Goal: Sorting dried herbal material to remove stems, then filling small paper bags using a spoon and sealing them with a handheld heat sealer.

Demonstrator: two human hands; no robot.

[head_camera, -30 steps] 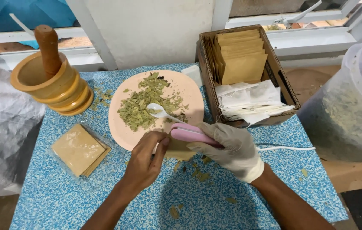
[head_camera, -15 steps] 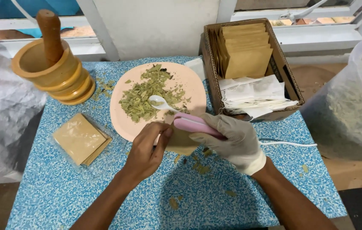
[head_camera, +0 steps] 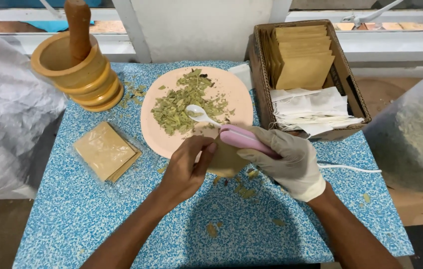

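My right hand (head_camera: 288, 159), in a white glove, grips a pink handheld sealer (head_camera: 243, 140) with a white cord (head_camera: 351, 168) trailing right. The sealer is clamped along the top edge of a small brown paper pouch (head_camera: 226, 162). My bare left hand (head_camera: 186, 167) pinches the pouch's left side, fingertips touching the sealer's end. Both hands sit at the near edge of a round peach plate (head_camera: 231, 89) heaped with dried green leaves (head_camera: 181, 102). A white plastic spoon (head_camera: 196, 112) lies in the leaves.
A wooden mortar with pestle (head_camera: 74, 69) stands back left. Wrapped brown pouches (head_camera: 104, 149) lie on the blue speckled table (head_camera: 97, 214). A cardboard box (head_camera: 353, 99) holds pouches and white papers. A leaf-filled plastic bag (head_camera: 415, 129) stands right, grey plastic sheeting (head_camera: 7, 109) left.
The hands stay together on the pouch and sealer at the plate's edge. My left fingers have shifted slightly along the pouch. The view has tilted a little.
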